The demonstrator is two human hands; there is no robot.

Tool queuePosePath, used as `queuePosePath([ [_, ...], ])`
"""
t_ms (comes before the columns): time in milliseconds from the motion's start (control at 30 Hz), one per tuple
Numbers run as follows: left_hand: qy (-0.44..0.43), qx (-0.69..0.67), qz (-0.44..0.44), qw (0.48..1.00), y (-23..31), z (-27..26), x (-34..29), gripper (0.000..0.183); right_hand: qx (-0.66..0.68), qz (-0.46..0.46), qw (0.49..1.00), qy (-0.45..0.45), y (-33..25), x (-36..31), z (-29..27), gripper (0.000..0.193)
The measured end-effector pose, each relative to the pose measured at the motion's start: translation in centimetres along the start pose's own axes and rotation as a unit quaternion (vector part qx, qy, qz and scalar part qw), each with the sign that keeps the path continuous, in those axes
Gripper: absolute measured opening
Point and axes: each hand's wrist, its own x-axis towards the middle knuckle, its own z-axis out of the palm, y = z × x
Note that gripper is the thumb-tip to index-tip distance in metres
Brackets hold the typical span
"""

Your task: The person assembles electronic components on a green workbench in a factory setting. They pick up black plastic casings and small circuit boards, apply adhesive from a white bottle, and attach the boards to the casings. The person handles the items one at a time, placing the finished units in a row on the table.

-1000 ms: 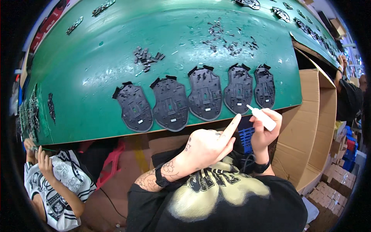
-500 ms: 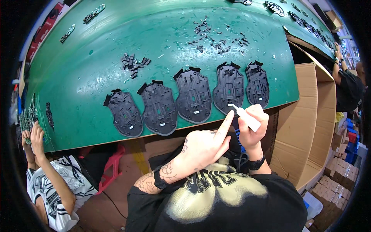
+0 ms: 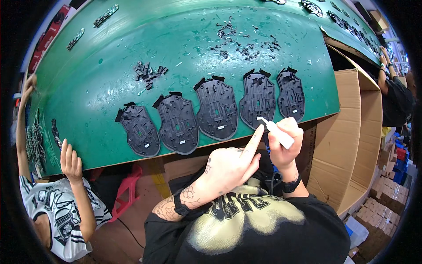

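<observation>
Five-odd details aside, several black plastic shells lie in a row along the table's near edge, inner ribbed sides up. My right hand is closed round a small white squeeze bottle. Its thin nozzle points at the lower part of the second shell from the right, near a small white label. My left hand has its index finger stretched toward the same shell's near edge, close to the nozzle; thumb and index are apart and no object shows in it. Whether the fingertip touches the shell I cannot tell.
The green table carries a pile of small black strips and scattered small black parts. A large cardboard box stands at the right. Circuit boards lie near a co-worker at the left; another person works far right.
Both my hands and the bottle have shifted only slightly. The co-worker at the left has moved their hands apart, one reaching farther up along the table's left edge.
</observation>
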Motion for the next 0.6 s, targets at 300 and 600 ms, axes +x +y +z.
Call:
queuePosePath([
  [300,-0.010,-0.011,0.007,1.000,0.5,-0.4,0.2,0.068,0.065,0.062,0.987,0.134,-0.5,0.5,-1.7,0.026],
  [600,-0.065,-0.023,0.086,0.994,2.9,0.4,3.8,0.068,0.019,0.109,0.974,0.199,2.8,2.4,-6.2,0.012],
])
